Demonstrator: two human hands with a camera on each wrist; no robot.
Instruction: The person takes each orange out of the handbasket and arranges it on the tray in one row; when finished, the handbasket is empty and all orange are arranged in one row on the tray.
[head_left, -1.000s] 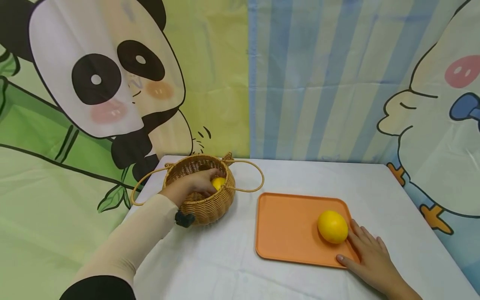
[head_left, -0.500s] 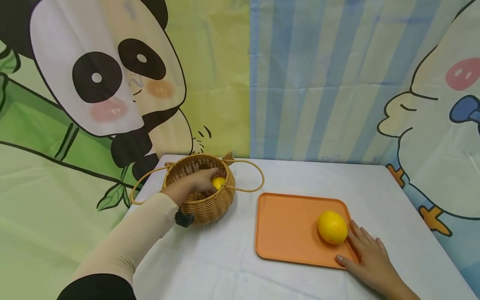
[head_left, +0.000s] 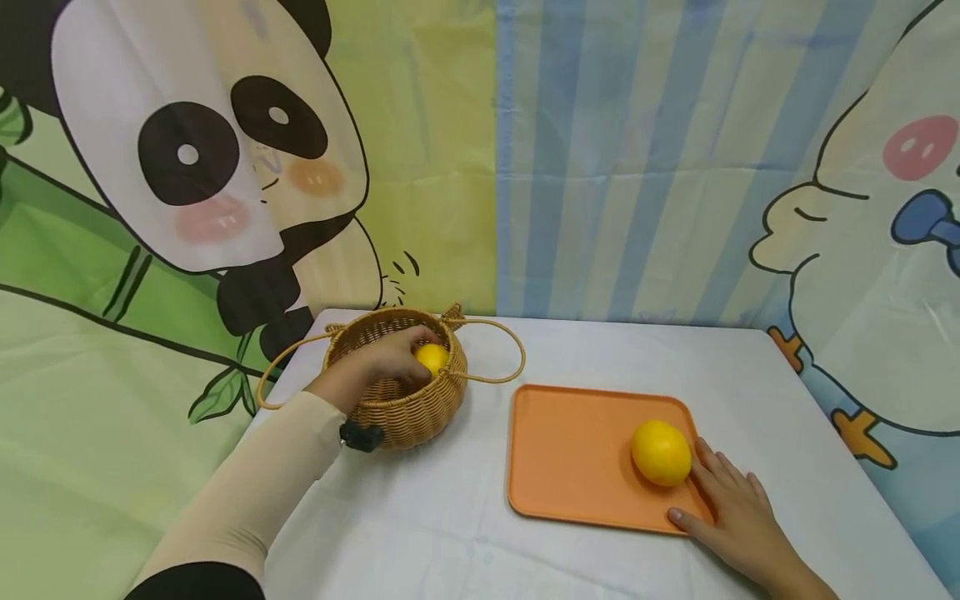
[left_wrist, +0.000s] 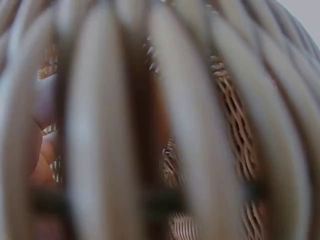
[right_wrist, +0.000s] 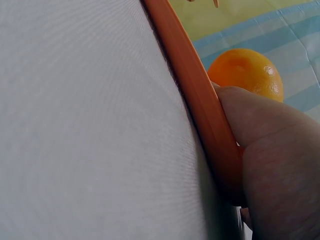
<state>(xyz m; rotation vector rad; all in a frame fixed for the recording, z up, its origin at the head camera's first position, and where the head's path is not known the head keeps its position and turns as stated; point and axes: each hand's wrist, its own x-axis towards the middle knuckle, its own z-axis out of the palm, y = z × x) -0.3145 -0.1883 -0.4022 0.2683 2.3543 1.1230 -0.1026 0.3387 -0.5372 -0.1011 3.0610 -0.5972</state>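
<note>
Inside the wicker basket (head_left: 412,421) at the back left, my left hand (head_left: 393,358) grips an orange (head_left: 433,358) near the basket's right wall. The basket weave, close and blurred, hides most of this hand in the left wrist view; bits of fingers (left_wrist: 42,165) show through the gaps. Another orange (head_left: 660,452) sits on the right part of the orange-coloured tray (head_left: 562,454). My right hand (head_left: 738,517) rests at the tray's near right corner, fingers extended along the right edge. Its thumb (right_wrist: 260,115) lies over the tray rim in the right wrist view.
The basket has two looped handles; the right one (head_left: 522,350) reaches out over the white tablecloth (head_left: 405,517). A printed curtain (head_left: 420,150) with a panda hangs behind the table's back edge.
My left hand has lifted slightly inside the basket, and more of the orange it holds shows now. The right hand and tray hold their places; the head view shifts a little.
</note>
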